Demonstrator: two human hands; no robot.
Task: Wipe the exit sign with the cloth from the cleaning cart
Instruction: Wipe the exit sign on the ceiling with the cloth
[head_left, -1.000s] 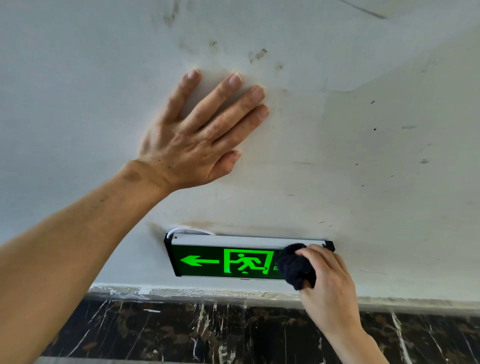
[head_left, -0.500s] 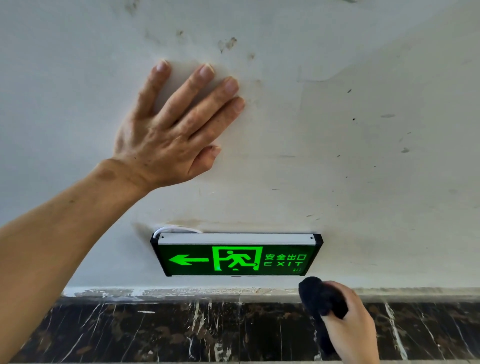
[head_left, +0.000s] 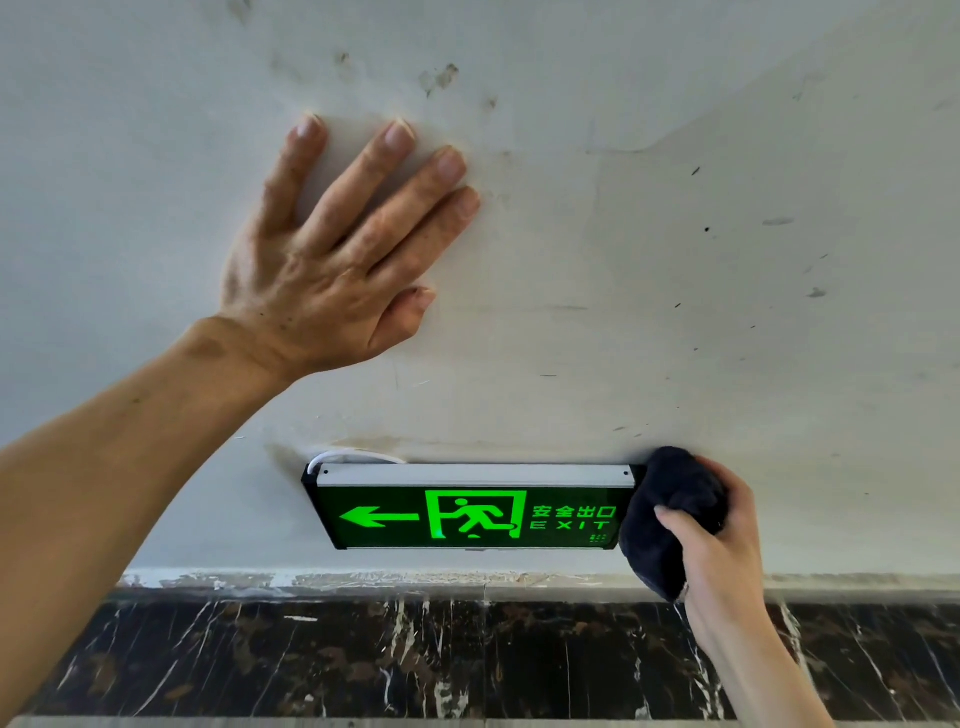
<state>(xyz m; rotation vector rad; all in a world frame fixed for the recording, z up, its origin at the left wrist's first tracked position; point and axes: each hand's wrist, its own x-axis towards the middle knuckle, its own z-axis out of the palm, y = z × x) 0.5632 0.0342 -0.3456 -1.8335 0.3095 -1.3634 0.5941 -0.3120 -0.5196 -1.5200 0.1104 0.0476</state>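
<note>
The right hand (head_left: 727, 540) has the dark cloth (head_left: 670, 519) bunched in a clenched grip and pressed against the right end of the sign (head_left: 467, 514), covering that end cap. The left hand (head_left: 332, 260) lies flat and released on the wall (head_left: 675, 260), fingers spread toward 1 o'clock, holding nothing; it looks like a brace.

The sign sits low on the wall at about 6 o'clock from the left hand, just above the dark marble skirting (head_left: 415, 660). The cloth is at 3 o'clock from the sign's middle.

To do this step well, I would keep the cloth wadded tight so no loose tail drags, wrap it around the end cap and upper corner, then draw it along the pale top rail toward 9 o'clock in one steady pass. Light pressure seems wise: the sign stands out from the wall and a white cable (head_left: 332, 460) loops out at its upper left corner, which a snag could tug.

The sign is a slim black-framed box with a lit green face: an arrow pointing to 9 o'clock, a running figure in a doorway, and Chinese characters over "EXIT". The face looks glossy, with no smears I can make out.
</note>
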